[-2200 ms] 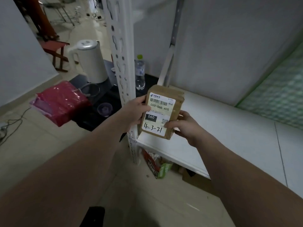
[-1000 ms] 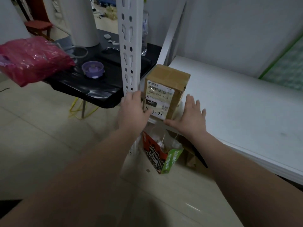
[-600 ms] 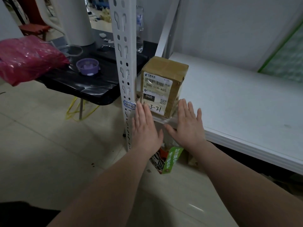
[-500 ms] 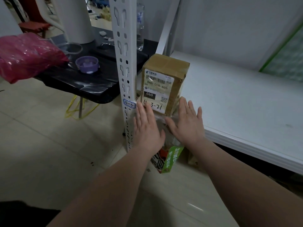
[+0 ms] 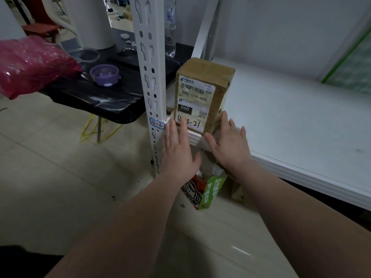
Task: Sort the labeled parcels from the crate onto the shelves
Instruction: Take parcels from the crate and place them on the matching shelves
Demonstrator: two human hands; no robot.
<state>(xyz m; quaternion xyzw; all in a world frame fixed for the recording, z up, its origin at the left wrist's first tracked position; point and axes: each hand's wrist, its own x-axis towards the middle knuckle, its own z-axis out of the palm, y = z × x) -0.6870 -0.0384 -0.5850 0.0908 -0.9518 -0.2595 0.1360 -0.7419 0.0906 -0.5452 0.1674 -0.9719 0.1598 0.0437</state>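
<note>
- The parcel (image 5: 203,77), a brown taped cardboard box, stands upright at the front left corner of the white shelf (image 5: 291,121); it sits just beside the perforated white upright (image 5: 148,57)
- Its white shipping label (image 5: 193,101) faces the camera; it carries a barcode, the printed code 060-06B-A05, a black block reading 060, and a handwritten mark ending in 3-21
- A small tag (image 5: 157,124) reading 4-3 is stuck to the upright at shelf level
- The left hand (image 5: 178,151) is spread flat, fingers straight and together, palm toward the shelf edge; it grips nothing; its fingertips cover the lower left of the label, though whether they press the box cannot be told
- The right hand (image 5: 228,143) is likewise flat with straight fingers and has hold of nothing; its fingertips reach the parcel's lower right corner, and contact there is also unclear
- Below the shelf, behind the hands, a green and red snack bag (image 5: 208,191) sits on the tiled floor
- To the left stands a black table (image 5: 96,95); on it are a purple lid (image 5: 104,74), a pink plastic bag (image 5: 30,63) at the near left end, and a clear water bottle (image 5: 170,27) farther back; yellow cable (image 5: 94,131) lies on the floor beneath the table
</note>
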